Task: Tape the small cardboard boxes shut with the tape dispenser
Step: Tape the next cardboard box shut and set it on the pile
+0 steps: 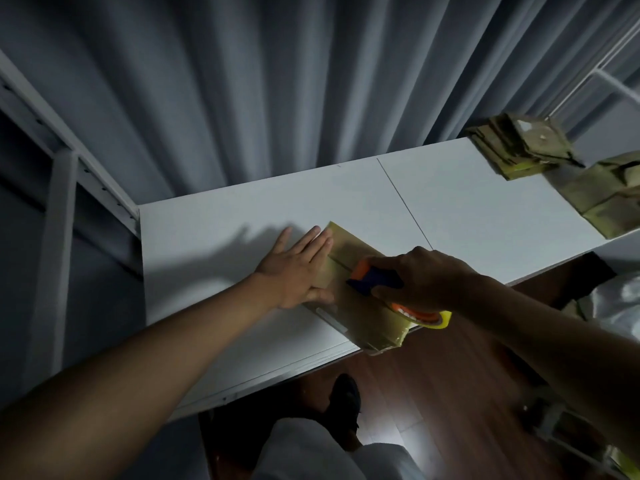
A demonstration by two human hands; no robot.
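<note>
A box [360,289] lies on the white bench [467,216], near its front edge, one corner reaching just past that edge. The left hand [298,268] rests flat on the box's left side, fingers [311,242] straight and spread, holding nothing, with the fingertips running onto the bench beyond the box. The right hand [420,277] grips the blue and orange tape dispenser [375,278], fingers curled round its handle, and holds it down on the top of the box by the seam between the flaps. The yellow tape roll [427,318] sticks out below the right hand, over the bench's front edge. At the far right of the bench lie a stack of flat cardboard [523,145] and, beside it, more boxes [606,195]. Grey curtains [277,81] hang behind the bench, and a white metal rack [59,161] stands to the left.
</note>
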